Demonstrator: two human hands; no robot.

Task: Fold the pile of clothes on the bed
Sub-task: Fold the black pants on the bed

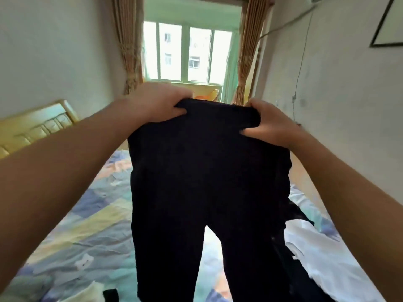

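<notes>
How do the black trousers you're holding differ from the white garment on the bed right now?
The black trousers are dark; the white garment is pale. The trousers hang in the air, spread out with both legs dangling, gripped at the waistband by the left hand and right hand; the white garment lies crumpled on the bed, untouched. Neither is folded yet.

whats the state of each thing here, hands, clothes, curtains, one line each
left hand: grips the waistband's left corner
right hand: grips the waistband's right corner
dark trousers: held up by the waistband, unfolded, legs hanging apart over the bed
white garment: lying crumpled and unfolded on the bed, at right
bedsheet: spread out, wrinkled
curtains: drawn open to both sides of the window
</notes>
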